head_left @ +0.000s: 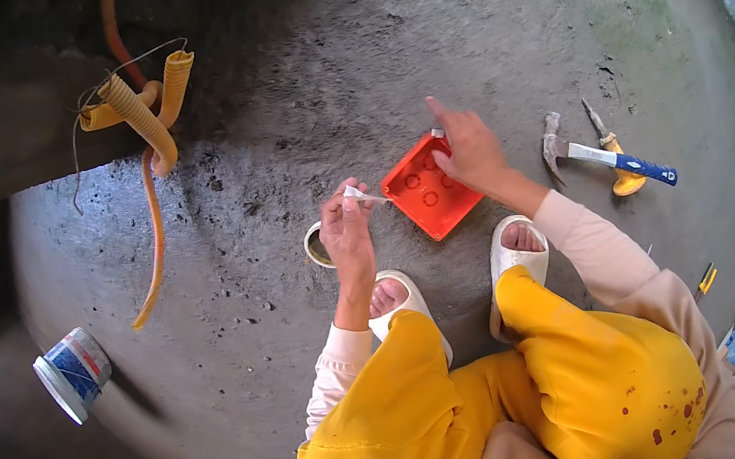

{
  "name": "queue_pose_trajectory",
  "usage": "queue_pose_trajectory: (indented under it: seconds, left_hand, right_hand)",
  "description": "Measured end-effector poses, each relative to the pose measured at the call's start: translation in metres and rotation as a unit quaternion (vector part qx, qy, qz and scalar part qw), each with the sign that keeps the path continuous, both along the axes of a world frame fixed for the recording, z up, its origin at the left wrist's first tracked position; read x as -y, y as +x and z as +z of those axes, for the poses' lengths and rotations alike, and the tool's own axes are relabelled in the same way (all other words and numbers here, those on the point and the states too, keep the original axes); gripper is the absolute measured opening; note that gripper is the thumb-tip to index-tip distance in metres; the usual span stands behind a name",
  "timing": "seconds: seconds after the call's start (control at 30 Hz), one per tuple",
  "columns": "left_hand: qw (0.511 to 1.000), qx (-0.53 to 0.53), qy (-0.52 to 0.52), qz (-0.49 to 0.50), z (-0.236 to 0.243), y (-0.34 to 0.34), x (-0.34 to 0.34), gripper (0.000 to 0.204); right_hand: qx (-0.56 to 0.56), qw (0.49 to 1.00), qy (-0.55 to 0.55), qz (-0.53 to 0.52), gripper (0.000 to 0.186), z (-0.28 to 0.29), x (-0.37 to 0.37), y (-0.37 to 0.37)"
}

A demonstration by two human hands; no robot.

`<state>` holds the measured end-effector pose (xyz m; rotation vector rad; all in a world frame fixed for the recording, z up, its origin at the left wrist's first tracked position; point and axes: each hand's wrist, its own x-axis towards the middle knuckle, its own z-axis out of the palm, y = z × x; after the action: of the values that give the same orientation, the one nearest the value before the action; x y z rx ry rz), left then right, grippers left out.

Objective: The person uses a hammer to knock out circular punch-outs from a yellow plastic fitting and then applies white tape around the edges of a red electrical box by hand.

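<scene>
A square, shallow red plastic electrical box [432, 200] lies open side up on the floor in front of my feet. My left hand [348, 232], at its left, pinches a strip of white tape [364, 196] that reaches toward the box's left corner; I cannot tell if it touches. My right hand [473, 155] is over the box's far right edge, index finger stretched out and thumb apart above the inside. A small white piece [438, 133] sits at the far corner. Beside my left wrist lies a roll of tape [310, 249], partly hidden.
To the right lie a claw hammer [608, 154] with a blue grip and a yellow-handled screwdriver [606, 137]. Yellow and orange conduits [145, 125] rise at the far left. A bucket [75, 373] lies tilted at the left. Grit dots the grey floor [249, 390].
</scene>
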<state>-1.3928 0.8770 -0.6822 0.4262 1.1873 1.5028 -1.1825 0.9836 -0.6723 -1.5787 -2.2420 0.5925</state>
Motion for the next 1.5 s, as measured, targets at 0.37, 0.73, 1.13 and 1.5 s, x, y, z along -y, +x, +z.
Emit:
queue_pose_trajectory:
  seconds: [0.37, 0.73, 1.13, 1.5]
  left_hand:
    - [0.998, -0.063, -0.020, -0.014, 0.027, 0.023, 0.011, 0.022]
    - [0.944, -0.077, -0.092, -0.308, 0.066, -0.013, -0.015, 0.026]
    - [0.904, -0.273, -0.056, -0.325, 0.072, -0.010, -0.014, 0.017]
    - [0.941, -0.174, -0.085, -0.279, 0.054, 0.002, -0.006, 0.013]
  right_hand:
    - [-0.337, 0.870, -0.358, 0.044, 0.033, 0.064, 0.023, -0.026]
    - [-0.322, 0.833, -0.441, 0.088, 0.019, 0.066, 0.020, -0.012]
    - [-0.353, 0.875, -0.324, 0.074, 0.031, 0.074, 0.028, -0.018]
    - [-0.103, 0.968, 0.008, 0.231, 0.013, 0.059, 0.041, -0.023]
